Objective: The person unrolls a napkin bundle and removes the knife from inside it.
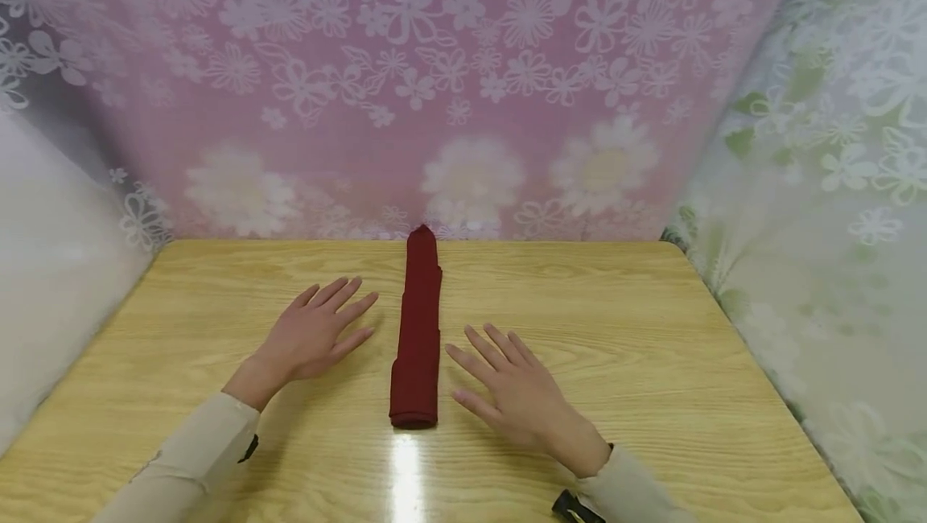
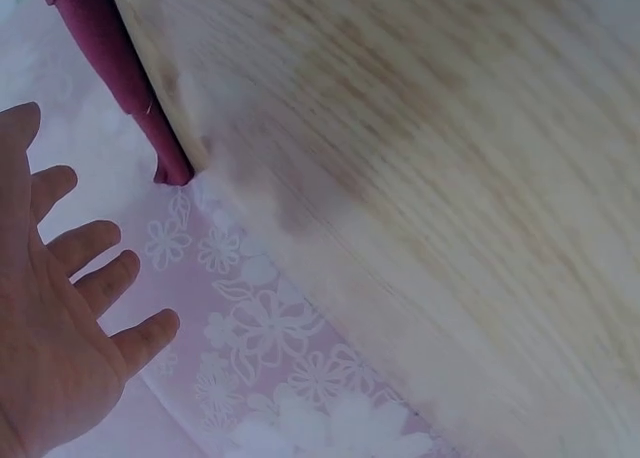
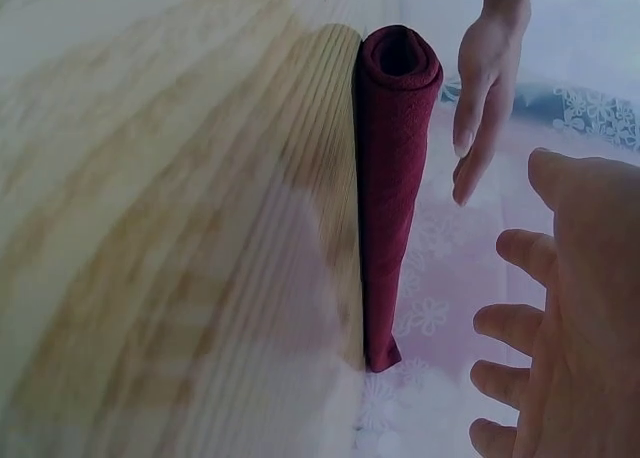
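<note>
A dark red cloth, rolled into a long narrow bundle, lies lengthwise on the wooden table. Its far end tapers to a point by the back edge. In the right wrist view the near end of the rolled cloth shows a hollow spiral. To its left my left hand hovers palm down with fingers spread, holding nothing. On the other side my right hand is held the same way, fingers apart, thumb pointing toward the roll. Neither hand touches the cloth.
The wooden table has a light yellow grain and a bright reflection near its front. Behind it rises a pink flowered backdrop. A pale flowered sheet hangs along the right side, and a whitish one along the left.
</note>
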`<state>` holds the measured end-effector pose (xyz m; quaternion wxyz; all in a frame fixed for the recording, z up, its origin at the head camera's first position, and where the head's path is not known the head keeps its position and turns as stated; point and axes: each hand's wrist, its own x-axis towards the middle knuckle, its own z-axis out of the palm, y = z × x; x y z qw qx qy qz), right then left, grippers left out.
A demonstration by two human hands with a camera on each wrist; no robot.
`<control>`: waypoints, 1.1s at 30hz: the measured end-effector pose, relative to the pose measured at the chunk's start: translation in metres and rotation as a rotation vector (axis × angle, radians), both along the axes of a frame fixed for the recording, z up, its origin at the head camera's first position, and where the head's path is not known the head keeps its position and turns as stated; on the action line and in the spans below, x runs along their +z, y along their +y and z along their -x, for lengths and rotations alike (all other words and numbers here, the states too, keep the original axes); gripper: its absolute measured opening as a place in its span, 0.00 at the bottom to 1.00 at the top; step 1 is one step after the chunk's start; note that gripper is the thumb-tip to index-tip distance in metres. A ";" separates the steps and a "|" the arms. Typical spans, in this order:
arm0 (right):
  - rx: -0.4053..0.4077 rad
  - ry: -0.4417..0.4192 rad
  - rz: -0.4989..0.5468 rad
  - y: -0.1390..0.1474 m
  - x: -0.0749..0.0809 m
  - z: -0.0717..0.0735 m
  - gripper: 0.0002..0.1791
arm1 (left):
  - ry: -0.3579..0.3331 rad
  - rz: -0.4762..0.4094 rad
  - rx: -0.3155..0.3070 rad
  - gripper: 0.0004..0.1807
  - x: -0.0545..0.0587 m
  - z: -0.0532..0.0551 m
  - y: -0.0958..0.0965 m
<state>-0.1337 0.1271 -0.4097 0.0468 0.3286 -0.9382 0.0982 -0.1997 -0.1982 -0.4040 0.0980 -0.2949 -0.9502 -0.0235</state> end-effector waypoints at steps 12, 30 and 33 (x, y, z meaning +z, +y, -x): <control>0.034 -0.014 -0.060 -0.017 -0.002 -0.007 0.32 | 0.002 0.014 -0.014 0.32 -0.006 0.015 0.001; 0.041 -0.044 -0.105 -0.030 -0.008 -0.009 0.33 | -0.056 0.036 -0.056 0.32 -0.012 0.040 0.016; 0.042 -0.040 -0.113 -0.033 -0.008 -0.008 0.32 | -0.044 0.033 -0.072 0.31 -0.013 0.047 0.018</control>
